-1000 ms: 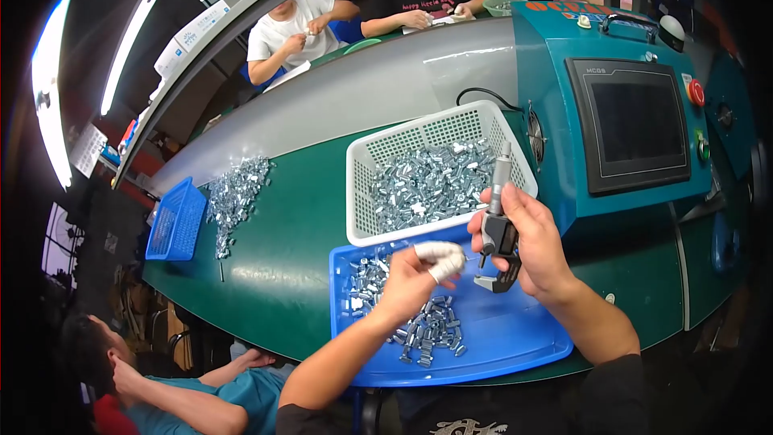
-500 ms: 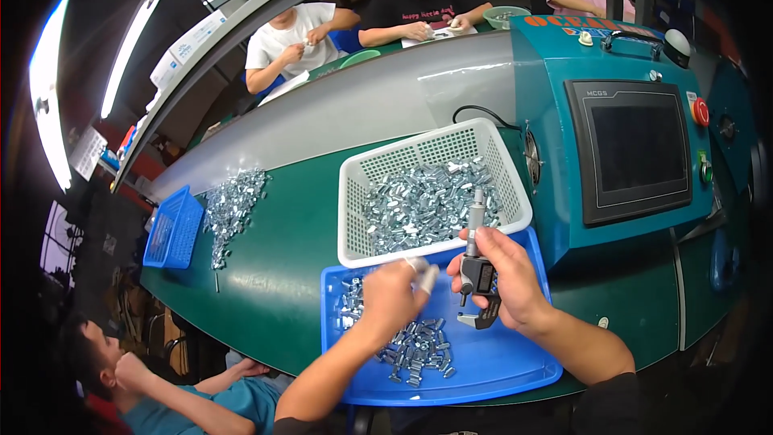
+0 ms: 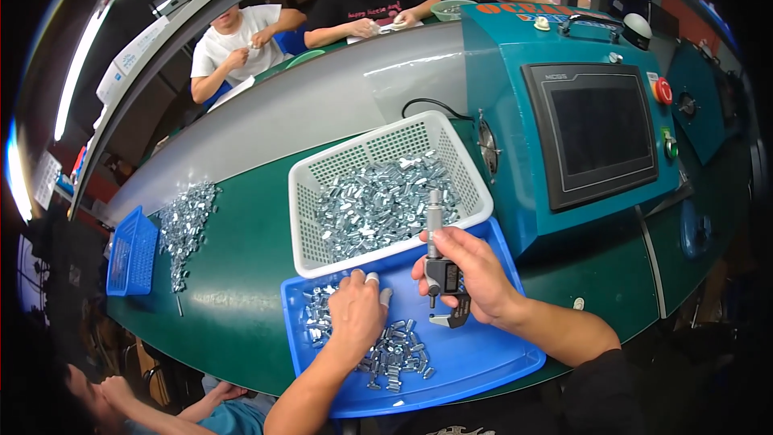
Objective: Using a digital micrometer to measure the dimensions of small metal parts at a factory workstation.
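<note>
Item: digital micrometer (image 3: 441,274), upright, clamped in my R hand (image 3: 475,278) over blue tray (image 3: 499,354).
L hand (image 3: 356,314): palm down on tray, fingers curled onto small metal parts (image 3: 394,352); can't tell if one is pinched.
Behind tray, touching: white mesh basket (image 3: 322,254) w/ more parts.
R of it: teal machine (image 3: 515,113) w/ dark screen.
Far L: blue basket (image 3: 129,254), loose parts pile (image 3: 185,221).
</note>
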`<state>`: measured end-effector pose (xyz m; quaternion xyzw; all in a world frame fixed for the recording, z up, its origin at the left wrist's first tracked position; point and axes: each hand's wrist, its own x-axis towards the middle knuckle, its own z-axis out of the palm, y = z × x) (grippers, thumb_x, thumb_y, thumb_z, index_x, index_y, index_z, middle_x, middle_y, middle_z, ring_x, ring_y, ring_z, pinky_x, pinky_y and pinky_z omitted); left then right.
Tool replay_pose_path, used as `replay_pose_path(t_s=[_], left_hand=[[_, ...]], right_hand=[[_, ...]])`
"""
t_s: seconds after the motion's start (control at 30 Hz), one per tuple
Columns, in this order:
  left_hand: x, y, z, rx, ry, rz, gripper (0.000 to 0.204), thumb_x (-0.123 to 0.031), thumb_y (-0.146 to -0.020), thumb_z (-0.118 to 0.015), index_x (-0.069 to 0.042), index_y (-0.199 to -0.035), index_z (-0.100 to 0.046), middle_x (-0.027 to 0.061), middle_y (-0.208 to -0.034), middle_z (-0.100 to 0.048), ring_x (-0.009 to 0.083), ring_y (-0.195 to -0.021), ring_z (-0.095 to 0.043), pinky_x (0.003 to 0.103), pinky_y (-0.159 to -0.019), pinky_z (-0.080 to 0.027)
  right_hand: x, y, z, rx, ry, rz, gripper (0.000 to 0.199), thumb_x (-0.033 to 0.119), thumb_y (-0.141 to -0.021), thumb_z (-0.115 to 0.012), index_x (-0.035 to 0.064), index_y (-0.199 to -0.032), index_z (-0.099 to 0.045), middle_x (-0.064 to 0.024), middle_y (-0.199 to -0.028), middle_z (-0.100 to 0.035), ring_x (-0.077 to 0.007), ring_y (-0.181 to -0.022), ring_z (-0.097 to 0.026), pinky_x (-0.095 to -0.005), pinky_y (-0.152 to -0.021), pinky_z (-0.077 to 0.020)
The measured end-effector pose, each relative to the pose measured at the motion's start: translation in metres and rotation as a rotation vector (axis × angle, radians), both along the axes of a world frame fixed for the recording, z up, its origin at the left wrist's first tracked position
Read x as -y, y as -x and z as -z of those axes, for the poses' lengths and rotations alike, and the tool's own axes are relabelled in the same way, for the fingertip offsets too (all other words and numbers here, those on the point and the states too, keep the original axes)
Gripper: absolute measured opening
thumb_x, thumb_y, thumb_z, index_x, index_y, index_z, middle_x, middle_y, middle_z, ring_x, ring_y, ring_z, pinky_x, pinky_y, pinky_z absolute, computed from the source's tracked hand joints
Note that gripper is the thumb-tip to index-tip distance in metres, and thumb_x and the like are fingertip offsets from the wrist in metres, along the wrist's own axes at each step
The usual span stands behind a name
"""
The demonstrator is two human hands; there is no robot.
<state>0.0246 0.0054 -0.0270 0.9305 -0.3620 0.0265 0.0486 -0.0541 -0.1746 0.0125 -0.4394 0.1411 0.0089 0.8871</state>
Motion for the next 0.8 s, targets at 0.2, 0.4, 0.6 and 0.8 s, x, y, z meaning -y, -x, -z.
replay_pose_path(t_s=[0.2, 0.4, 0.6, 0.8], left_hand=[[-0.003, 0.002, -0.004, -0.002, -0.095, -0.012, 0.028, -0.017, -0.072, -0.069, 0.000, -0.094, -0.063, 0.0144, -0.084, -0.058, 0.0306, -0.079, -0.060, 0.040, -0.066, -0.049], [-0.008, -0.003, -0.003, -0.007, -0.054, -0.044, 0.024, -0.012, -0.072, -0.069, 0.000, -0.091, -0.061, 0.0139, -0.082, -0.059, 0.0316, -0.079, -0.060, 0.042, -0.068, -0.049], [-0.011, -0.006, 0.003, -0.031, -0.021, -0.034, 0.024, -0.012, -0.071, -0.070, -0.002, -0.091, -0.061, 0.0141, -0.082, -0.060, 0.0318, -0.079, -0.061, 0.042, -0.069, -0.049], [-0.014, -0.004, -0.001, -0.088, 0.003, -0.023, 0.025, -0.011, -0.069, -0.070, -0.004, -0.091, -0.061, 0.0132, -0.082, -0.062, 0.0307, -0.078, -0.061, 0.040, -0.070, -0.049]], right_hand=[[0.002, 0.001, 0.002, -0.016, 0.001, 0.014, 0.028, 0.032, -0.096, -0.045, 0.0071, -0.109, -0.045, -0.0135, -0.081, -0.062, -0.0149, -0.063, -0.062, -0.0204, -0.037, -0.0382], [0.000, 0.002, 0.003, 0.003, 0.014, -0.016, 0.036, 0.035, -0.095, -0.049, 0.0050, -0.113, -0.045, -0.0121, -0.080, -0.062, -0.0137, -0.063, -0.062, -0.0201, -0.037, -0.0380], [-0.002, 0.005, 0.005, 0.000, 0.017, -0.034, 0.034, 0.035, -0.094, -0.049, 0.0060, -0.112, -0.046, -0.0110, -0.080, -0.062, -0.0131, -0.064, -0.063, -0.0199, -0.037, -0.0380], [-0.003, 0.005, 0.002, 0.002, 0.037, -0.040, 0.032, 0.033, -0.095, -0.048, 0.0062, -0.112, -0.046, -0.0104, -0.080, -0.062, -0.0128, -0.063, -0.063, -0.0198, -0.037, -0.0380]])
